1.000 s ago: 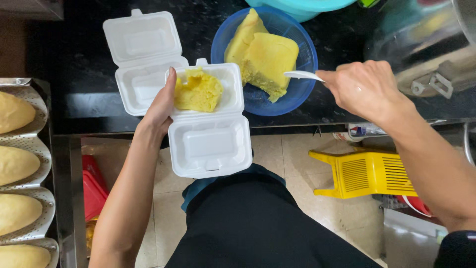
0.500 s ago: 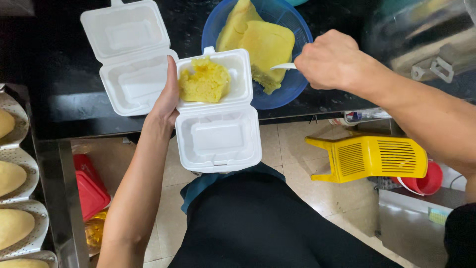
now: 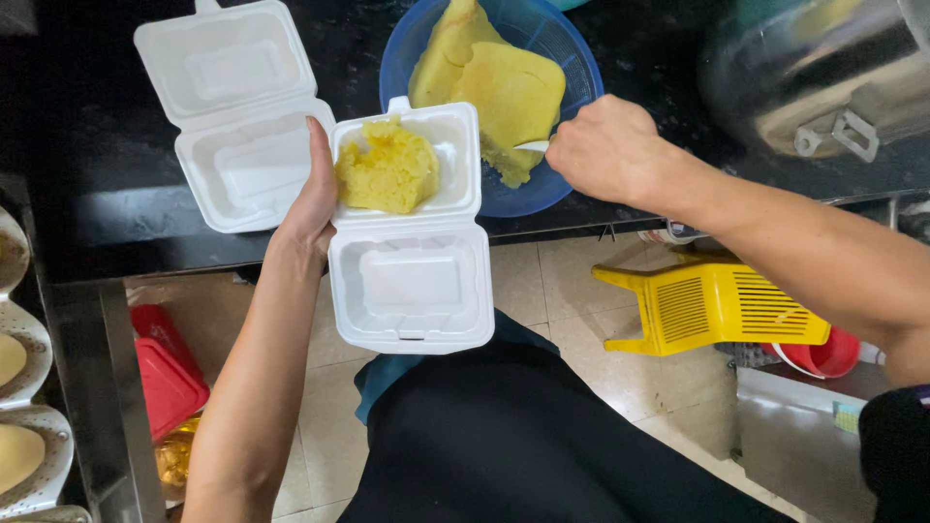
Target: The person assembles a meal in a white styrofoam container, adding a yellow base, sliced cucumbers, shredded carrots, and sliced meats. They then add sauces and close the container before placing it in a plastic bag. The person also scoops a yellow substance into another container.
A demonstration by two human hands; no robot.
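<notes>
We record one open white foam clamshell box [image 3: 412, 228] steadied at its left edge by the left hand [image 3: 312, 199], whose fingers lie flat along the rim, thumb hidden beneath. Its upper compartment already carries a mound of yellow sticky rice [image 3: 386, 167], coarse and clumped, filling roughly half the tray; the lower half, the lid, hangs over the tabletop [image 3: 87, 208] edge and is bare. At 10 o'clock from it, a second foam box [image 3: 237, 111] lies open with nothing in it. At 1 o'clock, a blue plastic bowl [image 3: 572, 73] holds a large smooth yellow slab [image 3: 499, 82], cut ragged at its lower edge. The right hand [image 3: 605, 150] is at the bowl's rim, fingers curled tight around a white spoon [image 3: 531, 145] whose tip meets the slab. We judge one portion partly served, one box left.
</notes>
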